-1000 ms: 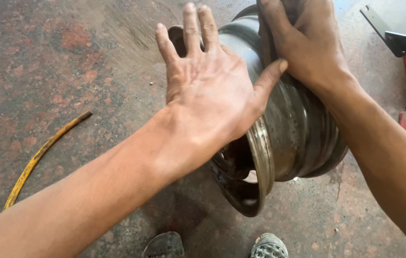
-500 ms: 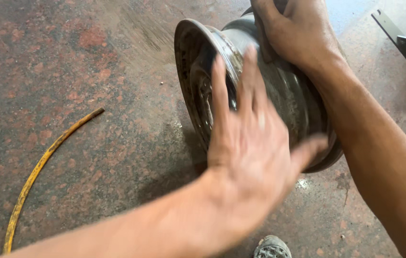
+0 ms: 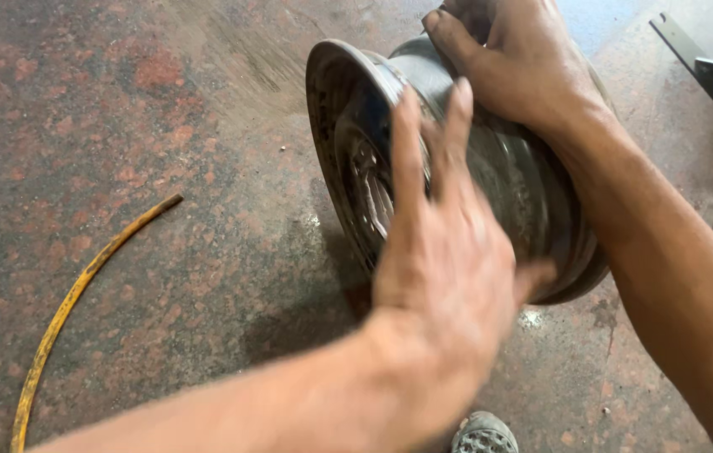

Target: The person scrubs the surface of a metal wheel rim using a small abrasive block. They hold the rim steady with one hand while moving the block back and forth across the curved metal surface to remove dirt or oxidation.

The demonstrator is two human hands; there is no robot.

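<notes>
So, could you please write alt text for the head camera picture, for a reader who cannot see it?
A bare steel wheel rim stands on edge on a reddish stone floor, held by two bare hands: the right hand grips its top edge, and the left hand lies open against its barrel. A curved yellow strip lies on the floor to the left.
</notes>
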